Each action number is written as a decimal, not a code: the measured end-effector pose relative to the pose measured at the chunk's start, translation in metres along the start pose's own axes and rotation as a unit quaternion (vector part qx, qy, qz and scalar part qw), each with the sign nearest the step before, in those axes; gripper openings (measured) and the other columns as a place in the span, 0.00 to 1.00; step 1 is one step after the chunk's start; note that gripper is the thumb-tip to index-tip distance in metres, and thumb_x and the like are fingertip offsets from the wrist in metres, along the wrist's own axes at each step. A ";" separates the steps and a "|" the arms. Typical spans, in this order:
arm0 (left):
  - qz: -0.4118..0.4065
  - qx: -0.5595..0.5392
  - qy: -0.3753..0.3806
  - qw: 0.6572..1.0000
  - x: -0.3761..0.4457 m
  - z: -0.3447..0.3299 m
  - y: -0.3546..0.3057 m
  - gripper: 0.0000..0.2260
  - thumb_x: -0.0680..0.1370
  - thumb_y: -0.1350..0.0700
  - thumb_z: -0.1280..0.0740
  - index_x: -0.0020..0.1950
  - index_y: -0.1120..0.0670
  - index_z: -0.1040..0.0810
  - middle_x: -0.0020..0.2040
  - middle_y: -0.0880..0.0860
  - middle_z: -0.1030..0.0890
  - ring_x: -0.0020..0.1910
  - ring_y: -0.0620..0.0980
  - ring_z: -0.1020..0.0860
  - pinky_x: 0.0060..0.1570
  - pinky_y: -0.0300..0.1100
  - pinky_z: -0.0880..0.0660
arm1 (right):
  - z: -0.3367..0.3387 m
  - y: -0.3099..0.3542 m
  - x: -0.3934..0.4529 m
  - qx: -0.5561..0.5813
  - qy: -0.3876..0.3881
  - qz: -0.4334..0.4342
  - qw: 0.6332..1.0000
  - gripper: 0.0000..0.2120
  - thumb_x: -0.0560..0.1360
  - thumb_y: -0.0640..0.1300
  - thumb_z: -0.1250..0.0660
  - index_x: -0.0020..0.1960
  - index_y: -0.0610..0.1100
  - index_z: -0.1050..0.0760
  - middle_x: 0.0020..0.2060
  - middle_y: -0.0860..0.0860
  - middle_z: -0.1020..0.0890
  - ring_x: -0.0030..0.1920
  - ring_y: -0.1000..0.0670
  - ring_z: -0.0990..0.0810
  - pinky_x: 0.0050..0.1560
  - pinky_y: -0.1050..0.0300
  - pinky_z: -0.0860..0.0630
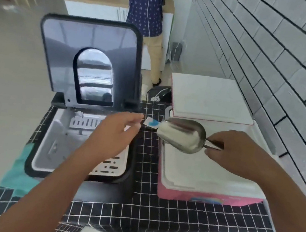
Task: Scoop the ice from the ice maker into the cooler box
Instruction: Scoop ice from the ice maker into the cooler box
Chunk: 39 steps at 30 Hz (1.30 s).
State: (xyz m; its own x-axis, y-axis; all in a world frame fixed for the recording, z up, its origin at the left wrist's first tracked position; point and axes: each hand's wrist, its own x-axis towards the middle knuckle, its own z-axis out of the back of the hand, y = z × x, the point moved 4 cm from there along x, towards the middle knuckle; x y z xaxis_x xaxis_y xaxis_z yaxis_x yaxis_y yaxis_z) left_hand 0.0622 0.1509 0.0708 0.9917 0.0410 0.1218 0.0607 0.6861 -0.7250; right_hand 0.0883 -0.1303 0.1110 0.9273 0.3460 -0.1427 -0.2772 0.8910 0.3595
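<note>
The ice maker (45, 139) stands at the left with its dark lid (91, 43) raised, showing a white slotted basket inside. My left hand (114, 132) hovers over its right side, fingers relaxed, holding nothing. At the right sits the pink cooler box (205, 197), white inside, its lid (210, 98) tilted open at the back. My right hand (236, 152) grips the handle of a metal scoop (183, 136) held over the cooler's left rim, its mouth facing left. I cannot tell whether ice lies in the scoop.
Both machines rest on a black grid-patterned cloth (136, 222). A white brick wall (276, 55) runs along the right. A person in a blue patterned shirt (146, 5) stands at a counter behind. A teal cloth (18, 171) hangs at the ice maker's left.
</note>
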 end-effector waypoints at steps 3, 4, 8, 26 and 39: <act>0.010 0.024 -0.117 0.993 -0.034 0.062 0.048 0.13 0.80 0.59 0.37 0.61 0.47 0.20 0.58 0.44 0.19 0.55 0.43 0.21 0.58 0.40 0.27 | -0.010 0.073 0.010 0.017 0.043 0.071 0.996 0.14 0.73 0.49 0.34 0.29 0.60 0.29 0.28 0.62 0.24 0.29 0.60 0.27 0.28 0.61 0.38; 0.019 0.050 -0.152 0.987 -0.044 0.079 0.066 0.15 0.79 0.62 0.38 0.62 0.49 0.20 0.59 0.47 0.19 0.56 0.46 0.21 0.58 0.41 0.28 | -0.016 0.095 0.014 0.007 0.051 0.090 0.995 0.14 0.73 0.50 0.33 0.29 0.58 0.28 0.28 0.59 0.24 0.29 0.59 0.27 0.29 0.61 0.37; 0.101 0.114 -0.154 0.976 -0.062 0.112 0.125 0.16 0.78 0.63 0.38 0.66 0.57 0.26 0.64 0.55 0.23 0.62 0.56 0.25 0.60 0.48 0.30 | -0.044 0.169 0.029 -0.169 0.073 0.140 0.973 0.05 0.74 0.45 0.36 0.39 0.48 0.27 0.35 0.53 0.24 0.35 0.52 0.25 0.34 0.58 0.30; 0.074 0.061 -0.064 0.993 -0.053 0.099 0.165 0.31 0.80 0.63 0.43 0.80 0.54 0.54 0.80 0.48 0.54 0.78 0.45 0.55 0.76 0.48 0.57 | -0.137 0.236 0.081 -0.268 0.274 0.010 0.924 0.13 0.77 0.47 0.44 0.52 0.42 0.25 0.42 0.49 0.22 0.42 0.49 0.24 0.40 0.56 0.28; 0.070 0.048 -0.070 0.994 -0.051 0.098 0.170 0.32 0.80 0.62 0.42 0.80 0.52 0.55 0.80 0.47 0.54 0.78 0.43 0.56 0.74 0.46 0.61 | -0.155 0.236 0.078 -0.219 0.274 0.006 0.937 0.11 0.77 0.43 0.40 0.55 0.42 0.23 0.46 0.48 0.20 0.44 0.49 0.21 0.43 0.57 0.24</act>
State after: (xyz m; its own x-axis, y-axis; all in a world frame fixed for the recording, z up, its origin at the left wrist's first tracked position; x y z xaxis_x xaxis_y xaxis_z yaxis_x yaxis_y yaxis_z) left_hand 0.0113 0.3371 0.0077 0.9637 0.2371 0.1225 -0.0945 0.7327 -0.6740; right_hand 0.0565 0.1529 0.0415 0.6884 0.3492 -0.6357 -0.4745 0.8797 -0.0307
